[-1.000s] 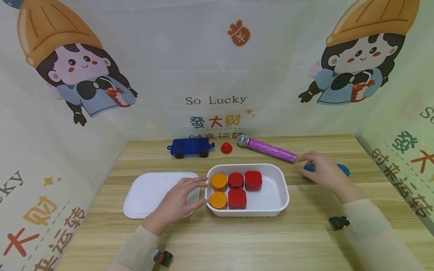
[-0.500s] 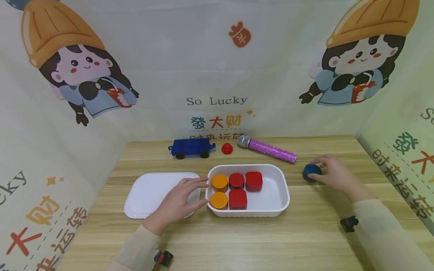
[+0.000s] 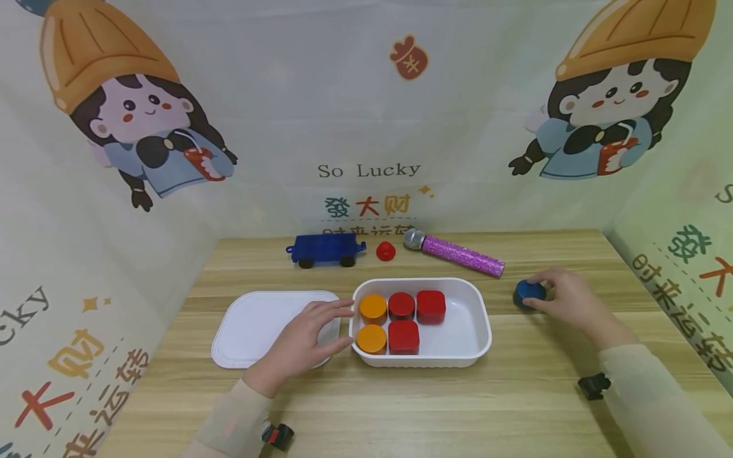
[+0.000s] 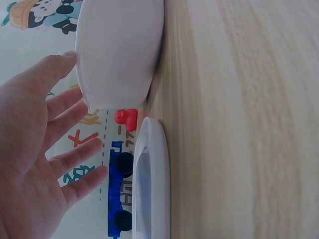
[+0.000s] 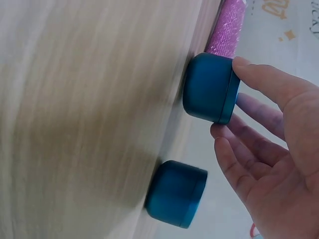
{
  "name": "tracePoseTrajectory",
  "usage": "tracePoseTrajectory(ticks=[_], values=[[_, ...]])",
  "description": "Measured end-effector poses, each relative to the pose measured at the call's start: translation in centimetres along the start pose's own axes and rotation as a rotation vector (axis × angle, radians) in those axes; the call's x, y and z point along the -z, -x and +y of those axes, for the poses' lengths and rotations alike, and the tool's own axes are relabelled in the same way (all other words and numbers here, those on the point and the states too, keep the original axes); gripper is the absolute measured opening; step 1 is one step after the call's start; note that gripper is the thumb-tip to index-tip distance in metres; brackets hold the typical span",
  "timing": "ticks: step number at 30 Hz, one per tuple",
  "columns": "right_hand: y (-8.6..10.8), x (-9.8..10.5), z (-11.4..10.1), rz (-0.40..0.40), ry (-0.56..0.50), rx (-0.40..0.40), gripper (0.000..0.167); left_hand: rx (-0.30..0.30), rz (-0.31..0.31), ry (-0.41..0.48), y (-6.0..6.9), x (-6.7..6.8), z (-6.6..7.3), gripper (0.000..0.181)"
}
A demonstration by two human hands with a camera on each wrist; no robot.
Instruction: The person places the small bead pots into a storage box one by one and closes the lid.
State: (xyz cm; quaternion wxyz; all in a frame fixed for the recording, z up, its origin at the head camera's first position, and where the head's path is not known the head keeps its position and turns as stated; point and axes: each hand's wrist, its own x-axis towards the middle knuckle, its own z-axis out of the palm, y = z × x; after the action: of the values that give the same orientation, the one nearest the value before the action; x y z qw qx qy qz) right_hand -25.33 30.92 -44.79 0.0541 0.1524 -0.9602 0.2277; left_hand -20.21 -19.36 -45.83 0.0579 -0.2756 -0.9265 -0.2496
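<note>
My right hand [image 3: 569,305] pinches a round blue tin [image 3: 528,295] by its lid edge, thumb on the near side and fingers behind. The tin stands upright on the table. A second blue tin [image 5: 177,194] stands beside it in the right wrist view; in the head view my hand hides it. My left hand [image 3: 298,343] has its fingers extended, the tips touching the left rim of a white plastic box [image 3: 452,360]. Inside the box's left and middle parts sit two orange round tins [image 3: 373,308], a red round tin [image 3: 401,306] and two red square tins [image 3: 431,306].
A white lid [image 3: 258,327] lies left of the box, partly under my left hand. Along the back are a blue toy wagon [image 3: 325,248], a small red toy [image 3: 386,251] and a glittery purple microphone [image 3: 460,254]. Printed cloth walls enclose the table.
My right hand has drawn back from beside the microphone's end and now grips the left blue tin. My left hand stays at the box rim.
</note>
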Motion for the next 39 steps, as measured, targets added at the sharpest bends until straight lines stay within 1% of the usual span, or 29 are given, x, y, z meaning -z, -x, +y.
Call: tracePoseTrajectory(ticks=[6, 9, 12, 17, 22, 25, 29, 31, 34, 39], values=[[0.8, 0.4, -1.4, 0.029, 0.000, 0.024, 0.040, 0.007, -0.007, 0.000, 0.0, 0.0, 0.0, 0.048], [1.1, 0.9, -2.4, 0.043, 0.015, 0.041, 0.039, 0.011, -0.009, -0.002, 0.0, 0.0, -0.1, 0.048], [1.5, 1.6, -3.7, 0.046, 0.027, 0.038, 0.040, 0.011, -0.008, -0.006, -0.1, 0.0, 0.0, 0.048], [1.9, 2.4, -6.2, 0.019, 0.031, 0.030, 0.043, 0.019, -0.008, -0.002, 0.0, 0.1, 0.1, 0.048], [2.1, 2.7, -8.5, -0.021, 0.010, 0.046, 0.047, 0.022, -0.010, 0.003, -0.1, 0.0, 0.1, 0.048], [2.0, 2.4, -9.5, -0.031, -0.005, 0.081, 0.046, 0.018, -0.009, 0.001, -0.1, 0.0, 0.1, 0.047], [1.7, 1.6, -10.6, -0.031, -0.024, 0.154, 0.042, 0.020, -0.007, 0.000, 0.0, 0.0, 0.1, 0.048], [1.5, 1.1, -11.1, -0.041, -0.033, 0.178, 0.041, 0.021, -0.007, 0.001, 0.0, 0.0, 0.1, 0.048], [1.3, 0.4, -11.8, -0.072, -0.043, 0.210, 0.040, 0.019, -0.009, -0.004, -0.1, 0.0, 0.0, 0.049], [0.9, -0.9, -12.4, -0.154, -0.068, 0.266, 0.038, 0.022, -0.015, -0.001, 0.0, -0.1, 0.1, 0.049]])
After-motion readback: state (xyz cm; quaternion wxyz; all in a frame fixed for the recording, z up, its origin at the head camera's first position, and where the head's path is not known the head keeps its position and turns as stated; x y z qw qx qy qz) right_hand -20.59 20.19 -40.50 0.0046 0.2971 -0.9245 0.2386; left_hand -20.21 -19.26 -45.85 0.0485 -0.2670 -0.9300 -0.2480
